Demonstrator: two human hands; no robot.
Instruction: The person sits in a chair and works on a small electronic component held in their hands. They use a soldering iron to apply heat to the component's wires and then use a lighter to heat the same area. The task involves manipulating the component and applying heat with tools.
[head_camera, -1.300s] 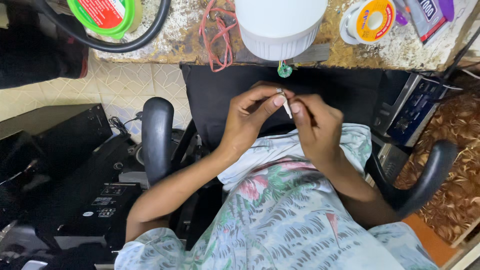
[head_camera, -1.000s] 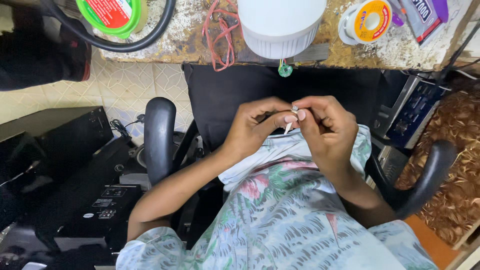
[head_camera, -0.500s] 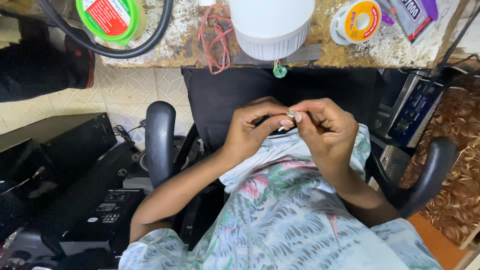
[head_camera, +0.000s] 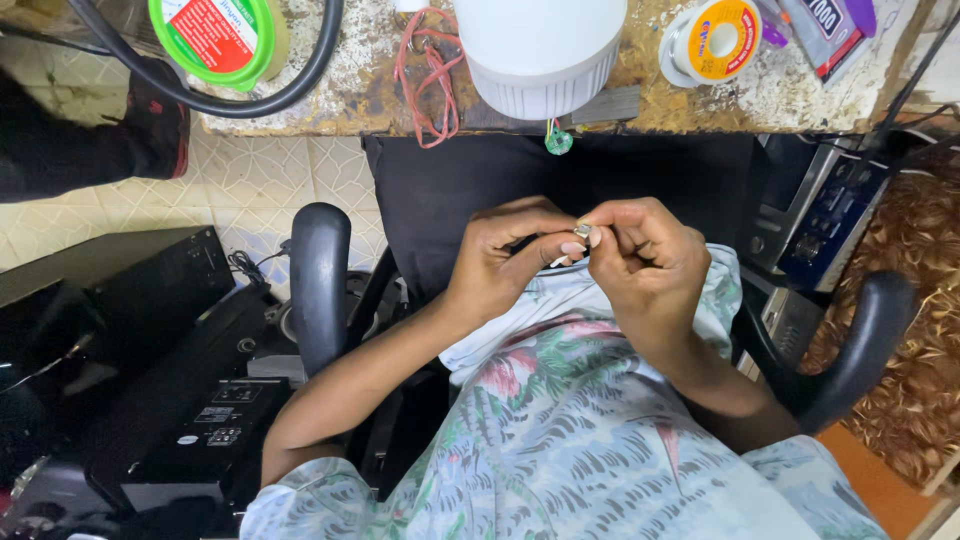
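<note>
Together, left hand (head_camera: 505, 262) and right hand (head_camera: 640, 262) pinch one small metal part (head_camera: 582, 231), fingers closed; one white bulb (head_camera: 540, 45) above.

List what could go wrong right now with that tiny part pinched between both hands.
1. The small metal part is held only by the fingertips of the left hand and right hand over the lap; a slip could lose it in the floral shirt or chair.
2. The small green board dangles on thin wires off the bench edge; a knock might strain them.

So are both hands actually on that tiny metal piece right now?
Touching. The head view shows the left hand and right hand meeting fingertip to fingertip, pinching the small metal piece between them, with no gap visible.
</note>
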